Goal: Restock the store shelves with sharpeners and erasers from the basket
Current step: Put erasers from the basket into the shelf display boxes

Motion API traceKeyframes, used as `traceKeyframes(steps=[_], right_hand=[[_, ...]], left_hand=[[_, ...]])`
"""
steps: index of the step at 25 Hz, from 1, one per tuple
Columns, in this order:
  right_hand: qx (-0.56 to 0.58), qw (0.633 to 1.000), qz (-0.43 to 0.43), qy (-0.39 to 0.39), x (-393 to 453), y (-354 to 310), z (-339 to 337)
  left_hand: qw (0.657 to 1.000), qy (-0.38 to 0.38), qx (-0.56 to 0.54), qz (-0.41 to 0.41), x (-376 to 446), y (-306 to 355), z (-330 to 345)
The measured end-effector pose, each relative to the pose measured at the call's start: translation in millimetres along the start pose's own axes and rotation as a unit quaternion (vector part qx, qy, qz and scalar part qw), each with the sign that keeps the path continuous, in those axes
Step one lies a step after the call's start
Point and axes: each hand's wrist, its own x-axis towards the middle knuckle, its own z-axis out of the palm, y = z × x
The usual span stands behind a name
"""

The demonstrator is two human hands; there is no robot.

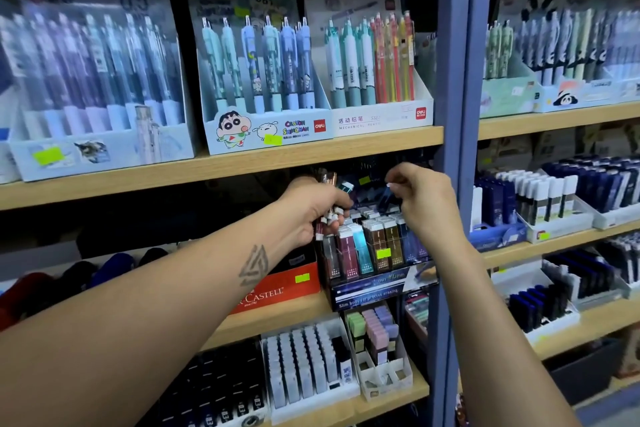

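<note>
A dark display box [381,282] of slim stick erasers stands on the middle shelf, filled with maroon, teal, brown and blue sticks [367,246]. My left hand [317,208] grips a bundle of several slim erasers [327,196] just left of and above the box. My right hand [420,199] reaches over the back of the box and pinches a dark blue eraser [386,199] with its fingertips. The basket is out of view.
Pen display boxes [266,80] fill the shelf above. A red Faber-Castell box [277,289] sits left of the eraser box. White and pastel erasers [308,362] lie on the shelf below. A blue metal upright [453,114] divides off more stock at the right.
</note>
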Motion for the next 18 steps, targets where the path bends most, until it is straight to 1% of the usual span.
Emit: traceKeyframes(steps=[2, 4, 9, 13, 16, 17, 18], right_hand=[[-0.032, 0.999, 0.005, -0.008, -0.6, -0.2, -0.3], [-0.063, 0.997, 0.011, -0.037, -1.3, -2.0, 0.9], [-0.126, 0.986, 0.003, -0.113, 19.1, -7.4, -1.9], [-0.204, 0.959, -0.021, -0.196, 33.2, -14.2, -2.9], [-0.234, 0.934, -0.003, -0.271, 33.2, -14.8, 0.3], [-0.241, 0.929, 0.004, -0.282, 33.9, -16.2, -0.6], [-0.231, 0.932, 0.012, -0.278, 34.2, -19.5, -3.2]], left_hand=[[1.000, 0.003, 0.000, 0.013, -0.4, 0.2, 0.5], [1.000, -0.009, -0.002, 0.018, -0.9, 4.0, 1.8], [0.999, -0.036, 0.010, -0.001, 7.3, 12.9, 6.6], [0.997, -0.062, 0.008, -0.035, 9.6, 10.5, 6.6], [0.994, -0.089, -0.007, -0.062, 11.9, 9.1, 2.4], [0.993, -0.100, -0.014, -0.068, 11.9, 8.3, 0.8], [0.991, -0.110, -0.021, -0.071, 11.2, 7.0, -0.9]])
